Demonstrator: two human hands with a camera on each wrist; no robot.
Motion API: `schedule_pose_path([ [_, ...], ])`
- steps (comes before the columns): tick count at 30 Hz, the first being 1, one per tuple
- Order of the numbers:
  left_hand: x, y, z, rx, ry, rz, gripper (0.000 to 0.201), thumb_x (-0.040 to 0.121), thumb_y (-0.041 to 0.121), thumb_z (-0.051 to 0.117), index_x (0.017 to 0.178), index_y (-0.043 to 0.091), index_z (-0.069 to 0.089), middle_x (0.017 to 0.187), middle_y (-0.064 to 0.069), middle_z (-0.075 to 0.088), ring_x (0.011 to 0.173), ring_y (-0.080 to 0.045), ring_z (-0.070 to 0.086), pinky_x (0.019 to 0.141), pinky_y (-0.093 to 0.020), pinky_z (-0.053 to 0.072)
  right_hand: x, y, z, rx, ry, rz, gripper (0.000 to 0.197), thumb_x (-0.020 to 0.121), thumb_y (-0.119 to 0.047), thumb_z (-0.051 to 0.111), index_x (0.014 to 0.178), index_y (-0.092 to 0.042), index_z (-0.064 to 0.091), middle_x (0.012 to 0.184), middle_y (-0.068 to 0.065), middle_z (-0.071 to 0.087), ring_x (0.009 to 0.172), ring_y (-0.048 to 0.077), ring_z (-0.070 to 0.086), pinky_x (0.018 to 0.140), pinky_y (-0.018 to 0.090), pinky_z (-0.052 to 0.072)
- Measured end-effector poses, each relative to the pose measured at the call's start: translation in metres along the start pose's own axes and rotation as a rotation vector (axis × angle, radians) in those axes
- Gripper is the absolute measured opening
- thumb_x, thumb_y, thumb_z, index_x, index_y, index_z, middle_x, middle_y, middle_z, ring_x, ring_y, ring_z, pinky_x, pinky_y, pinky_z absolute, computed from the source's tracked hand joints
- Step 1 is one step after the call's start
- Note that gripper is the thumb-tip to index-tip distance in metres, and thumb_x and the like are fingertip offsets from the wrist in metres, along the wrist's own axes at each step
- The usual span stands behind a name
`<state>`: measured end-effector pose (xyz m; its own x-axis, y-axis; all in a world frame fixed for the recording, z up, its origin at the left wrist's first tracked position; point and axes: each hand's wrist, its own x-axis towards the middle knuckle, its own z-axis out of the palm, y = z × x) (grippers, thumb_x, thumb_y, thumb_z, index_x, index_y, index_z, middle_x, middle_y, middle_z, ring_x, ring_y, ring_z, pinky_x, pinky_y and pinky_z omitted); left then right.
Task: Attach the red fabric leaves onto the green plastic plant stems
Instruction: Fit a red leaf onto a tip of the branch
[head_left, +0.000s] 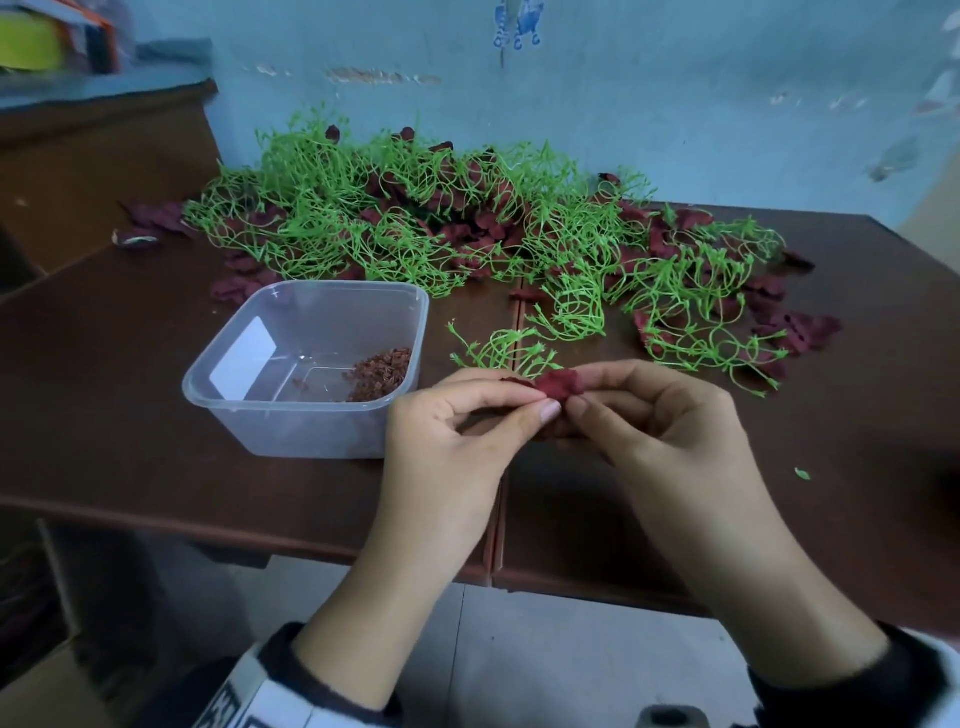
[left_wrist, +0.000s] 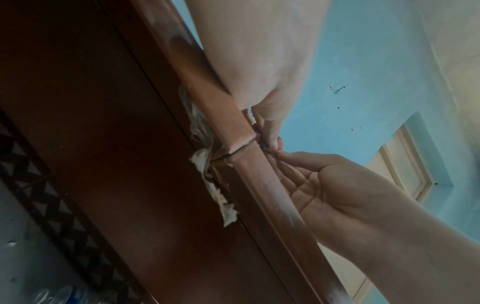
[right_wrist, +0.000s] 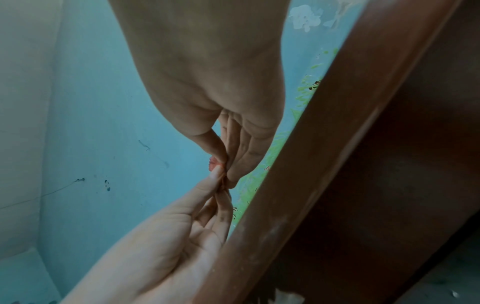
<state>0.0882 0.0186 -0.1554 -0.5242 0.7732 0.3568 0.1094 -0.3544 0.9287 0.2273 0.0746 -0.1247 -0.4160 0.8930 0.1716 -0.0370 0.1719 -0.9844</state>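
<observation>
Above the desk's (head_left: 156, 426) near edge, left hand (head_left: 457, 415) and right hand (head_left: 649, 415) pinch one red fabric leaf (head_left: 558, 383) at a green stem's (head_left: 498, 348) tip; misaligned, it could slip off.

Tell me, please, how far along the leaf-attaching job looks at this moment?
Done: hard to tell; red leaves show among the heap of green stems, but whether they are attached is unclear. In hand: the left hand and right hand together pinch a red leaf at a green stem sprig. Left: most stems look bare, and loose leaves lie on the table.
</observation>
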Motion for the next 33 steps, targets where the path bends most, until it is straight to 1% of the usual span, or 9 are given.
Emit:
schedule_pose_path([
  [4, -0.001, -0.001, 0.000, 0.050, 0.050, -0.001, 0.010, 0.082, 0.002, 0.081, 0.087, 0.010, 0.083, 0.090, -0.001, 0.077, 0.089, -0.013, 0.074, 0.078, -0.017, 0.055, -0.001, 0.002, 0.003, -0.071, 0.031, -0.061, 0.013, 0.088, -0.001, 0.070, 0.093, -0.013, 0.073, 0.079, 0.001, 0.078, 0.078, 0.015, 0.076, 0.079, 0.034, 0.062],
  [7, -0.001, -0.003, -0.002, 0.094, 0.019, -0.028, 0.012, 0.085, 0.007, 0.079, 0.095, 0.012, 0.083, 0.097, 0.002, 0.078, 0.098, -0.011, 0.073, 0.087, -0.019, 0.054, 0.000, 0.003, 0.002, -0.064, 0.054, -0.078, 0.016, 0.085, 0.001, 0.072, 0.090, -0.015, 0.072, 0.078, 0.000, 0.078, 0.077, 0.012, 0.076, 0.077, 0.029, 0.061],
  [9, 0.000, -0.003, -0.002, 0.116, 0.006, -0.029, 0.013, 0.085, 0.007, 0.079, 0.095, 0.014, 0.083, 0.098, 0.003, 0.078, 0.100, -0.010, 0.073, 0.090, -0.021, 0.054, 0.000, 0.003, 0.002, -0.021, 0.044, -0.065, 0.017, 0.084, 0.002, 0.073, 0.089, -0.014, 0.073, 0.077, 0.001, 0.077, 0.076, 0.013, 0.076, 0.075, 0.024, 0.060],
  [15, -0.003, 0.004, 0.002, 0.026, 0.017, -0.066, 0.010, 0.079, 0.005, 0.084, 0.080, 0.014, 0.079, 0.077, 0.000, 0.078, 0.077, -0.012, 0.075, 0.071, -0.018, 0.055, 0.000, 0.005, -0.002, -0.043, 0.014, -0.067, 0.015, 0.087, 0.004, 0.069, 0.087, -0.010, 0.075, 0.077, 0.003, 0.077, 0.073, 0.012, 0.074, 0.071, 0.020, 0.057],
  [19, -0.003, 0.003, 0.003, 0.010, 0.004, -0.078, 0.009, 0.080, 0.004, 0.083, 0.082, 0.011, 0.078, 0.077, -0.003, 0.078, 0.077, -0.018, 0.077, 0.072, -0.022, 0.058, 0.000, 0.006, -0.005, -0.017, -0.005, -0.044, 0.009, 0.089, -0.002, 0.068, 0.085, -0.006, 0.075, 0.073, 0.009, 0.074, 0.070, 0.013, 0.071, 0.072, 0.020, 0.056],
  [22, -0.004, 0.003, 0.002, -0.006, -0.002, -0.088, 0.011, 0.077, 0.002, 0.085, 0.081, 0.008, 0.077, 0.078, -0.006, 0.078, 0.078, -0.021, 0.077, 0.074, -0.025, 0.059, 0.000, 0.008, -0.006, -0.041, -0.008, -0.045, 0.010, 0.091, -0.007, 0.068, 0.084, -0.008, 0.075, 0.073, 0.008, 0.074, 0.069, 0.012, 0.069, 0.071, 0.023, 0.057],
  [26, -0.003, 0.007, 0.003, -0.094, 0.026, -0.126, 0.029, 0.072, 0.000, 0.085, 0.082, 0.009, 0.060, 0.084, -0.011, 0.079, 0.081, -0.024, 0.078, 0.074, -0.028, 0.060, 0.000, 0.007, -0.007, -0.062, -0.021, -0.053, 0.010, 0.092, -0.009, 0.066, 0.084, -0.007, 0.072, 0.072, 0.001, 0.074, 0.067, 0.006, 0.068, 0.065, 0.017, 0.052],
  [30, -0.002, 0.011, 0.003, -0.163, 0.027, -0.190, 0.033, 0.072, -0.004, 0.083, 0.080, 0.010, 0.055, 0.079, -0.012, 0.078, 0.074, -0.019, 0.076, 0.067, -0.025, 0.058, 0.000, 0.010, -0.007, -0.076, -0.028, -0.049, 0.012, 0.094, -0.009, 0.063, 0.087, -0.008, 0.073, 0.081, 0.004, 0.077, 0.079, 0.018, 0.075, 0.077, 0.030, 0.059],
  [33, -0.002, 0.014, 0.003, -0.191, 0.002, -0.223, 0.035, 0.071, -0.009, 0.082, 0.081, 0.009, 0.055, 0.081, -0.012, 0.078, 0.075, -0.019, 0.076, 0.067, -0.023, 0.058, 0.001, 0.011, -0.007, -0.059, -0.021, -0.027, 0.013, 0.095, -0.010, 0.062, 0.088, -0.010, 0.073, 0.081, 0.004, 0.077, 0.079, 0.018, 0.075, 0.078, 0.033, 0.059],
])
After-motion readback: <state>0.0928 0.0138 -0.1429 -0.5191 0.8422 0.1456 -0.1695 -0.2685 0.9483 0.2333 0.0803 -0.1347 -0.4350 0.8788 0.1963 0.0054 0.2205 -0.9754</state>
